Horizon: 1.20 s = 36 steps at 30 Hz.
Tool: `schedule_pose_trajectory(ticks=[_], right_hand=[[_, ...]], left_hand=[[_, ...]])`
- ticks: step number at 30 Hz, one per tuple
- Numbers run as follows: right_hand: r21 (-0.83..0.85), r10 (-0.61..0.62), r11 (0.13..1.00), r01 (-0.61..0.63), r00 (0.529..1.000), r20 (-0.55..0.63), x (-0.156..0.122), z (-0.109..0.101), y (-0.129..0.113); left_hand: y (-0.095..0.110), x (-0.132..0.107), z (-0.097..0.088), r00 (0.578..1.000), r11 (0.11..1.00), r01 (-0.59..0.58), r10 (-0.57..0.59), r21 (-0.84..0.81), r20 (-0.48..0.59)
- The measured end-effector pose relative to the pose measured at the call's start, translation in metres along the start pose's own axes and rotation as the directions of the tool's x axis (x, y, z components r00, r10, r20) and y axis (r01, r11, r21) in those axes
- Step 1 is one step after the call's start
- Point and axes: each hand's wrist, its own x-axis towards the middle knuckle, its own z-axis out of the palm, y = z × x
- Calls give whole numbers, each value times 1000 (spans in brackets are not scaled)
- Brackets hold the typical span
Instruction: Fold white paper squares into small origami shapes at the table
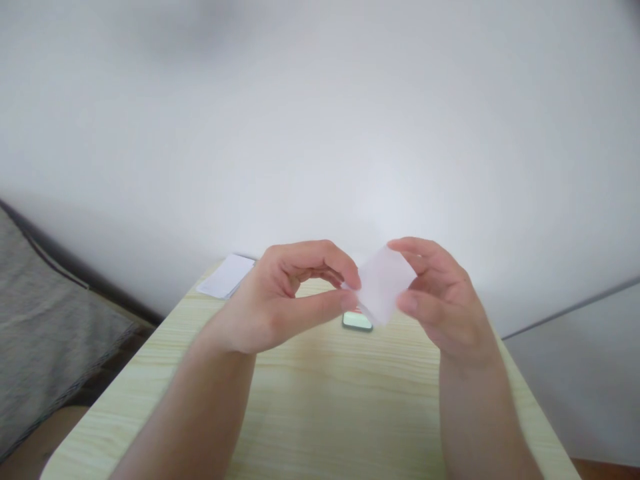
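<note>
Between my two hands is a small piece of white paper (383,285), held up above the table with its outline like a tilted diamond and its edges slightly blurred. My left hand (295,300) pinches its left corner between thumb and forefinger. On the other side, my right hand (445,300) has its thumb and forefinger apart, with the fingertips at the paper's top and right edges. Behind the paper, a phone (357,322) with a lit screen is partly hidden.
The light wood table (320,413) stands against a white wall (320,120). A stack of white paper (227,276) lies at its back left, partly behind my left wrist. Grey fabric (55,333) is at the far left, below table height.
</note>
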Motion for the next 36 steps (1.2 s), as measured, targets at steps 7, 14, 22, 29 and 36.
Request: schedule_pose_trajectory(ticks=[7,14,22,29,36], right_hand=[[-139,-142,979,148,989,52,2,11,-4],[-217,-152,969,120,979,-138,0,19,-5],[-160,-192,975,155,947,-256,1,28,4],[-215,-241,959,184,929,-282,2,28,3],[-133,-225,972,192,923,-312,3,33,5]], left_hand=[[7,2,2,997,998,-3,8,56,-82],[10,3,14,988,986,0,25,165,-154],[7,4,26,946,984,-44,96,173,-309],[7,3,25,950,977,-44,105,208,-295],[7,3,27,944,971,-59,129,230,-305]])
